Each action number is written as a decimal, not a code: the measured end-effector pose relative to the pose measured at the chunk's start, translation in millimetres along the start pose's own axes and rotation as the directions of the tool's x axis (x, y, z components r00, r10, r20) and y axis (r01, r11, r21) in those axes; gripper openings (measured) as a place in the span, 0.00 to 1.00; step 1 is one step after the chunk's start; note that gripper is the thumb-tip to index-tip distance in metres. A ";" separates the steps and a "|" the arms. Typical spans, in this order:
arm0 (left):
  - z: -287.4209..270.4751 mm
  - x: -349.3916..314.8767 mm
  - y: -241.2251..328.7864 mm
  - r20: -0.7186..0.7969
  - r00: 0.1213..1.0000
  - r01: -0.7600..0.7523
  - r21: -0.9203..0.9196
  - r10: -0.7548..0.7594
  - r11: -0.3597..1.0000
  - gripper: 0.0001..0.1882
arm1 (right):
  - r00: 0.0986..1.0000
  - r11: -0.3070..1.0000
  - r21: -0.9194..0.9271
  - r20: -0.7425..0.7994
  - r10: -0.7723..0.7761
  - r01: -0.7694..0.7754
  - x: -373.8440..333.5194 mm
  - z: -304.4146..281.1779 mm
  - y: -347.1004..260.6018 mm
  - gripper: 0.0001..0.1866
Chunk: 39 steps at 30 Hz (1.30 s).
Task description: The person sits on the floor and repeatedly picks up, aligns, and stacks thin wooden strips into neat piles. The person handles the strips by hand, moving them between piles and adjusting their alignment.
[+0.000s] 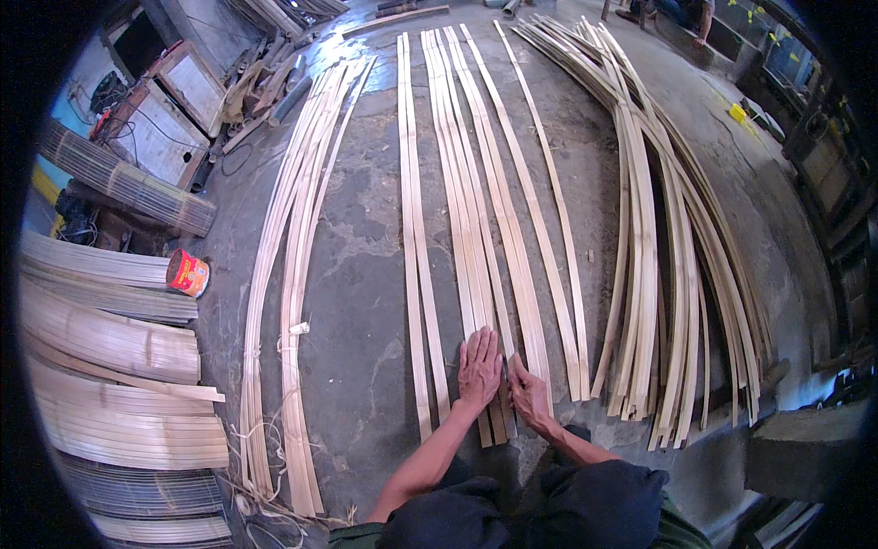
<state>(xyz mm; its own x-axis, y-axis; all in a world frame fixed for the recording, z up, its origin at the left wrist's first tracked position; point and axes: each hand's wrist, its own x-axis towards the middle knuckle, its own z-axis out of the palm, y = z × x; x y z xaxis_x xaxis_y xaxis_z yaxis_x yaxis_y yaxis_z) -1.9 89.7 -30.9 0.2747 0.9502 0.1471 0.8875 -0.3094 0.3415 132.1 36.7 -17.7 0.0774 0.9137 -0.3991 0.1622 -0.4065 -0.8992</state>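
**Two Hands on the Long, Thin Strips**

A big gray floor [352, 293] lies under everything. It has lots of dark patches and cracks. On the right side of it is a big, messy pile [640, 274] of long, thin strips. Some of them cross over each other at the far end.

In the middle is a row of pale strips [466, 247]. They run away from the person, some side by side and touching, some with gaps between them. The hands are at the near end of this row.

To the left of the row lies a long bundle [297, 430], in two parts that lean close at the far end. By the left edge are some stacks of flat slats [137, 421].

The left hand [479, 371] lies flat on top of the strips. Its fingers are stretched out, pointing away. The right hand [530, 392] is just beside it, with its fingers bent over the strips. I can't tell if it is pinching one.

A red and yellow tin [187, 273] is next to the slats. Smallest is a pale tie [299, 328] on the bundle.
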 end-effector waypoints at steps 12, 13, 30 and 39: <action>-3.7 -0.1 1.7 0.001 1.000 0.023 -0.043 -0.023 0.999 0.29 | 0.986 0.944 -0.289 0.094 -0.140 0.161 -8.0 -14.5 -11.4 0.23; -4.1 -1.0 0.2 0.005 1.000 0.030 -0.055 -0.030 0.998 0.29 | 0.981 0.934 -0.304 0.100 -0.167 0.190 -7.5 -14.9 -15.3 0.23; -2.4 2.0 0.4 -0.028 1.000 -0.003 -0.026 0.002 1.000 0.30 | 0.954 0.684 -0.665 0.188 -0.234 0.299 5.3 -19.9 -4.3 0.26; -2.1 0.7 1.2 0.006 1.000 0.003 -0.027 -0.003 1.000 0.31 | 0.955 0.614 -0.732 0.217 -0.202 0.296 4.9 -17.6 -5.7 0.26</action>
<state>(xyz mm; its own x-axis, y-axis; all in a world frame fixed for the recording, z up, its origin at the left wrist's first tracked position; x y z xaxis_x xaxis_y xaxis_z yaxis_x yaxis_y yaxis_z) -1.4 89.9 -28.4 0.2738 0.9514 0.1408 0.8779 -0.3070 0.3674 148.8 43.5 -11.3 -0.1722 0.9557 -0.2389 0.8424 0.0172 -0.5385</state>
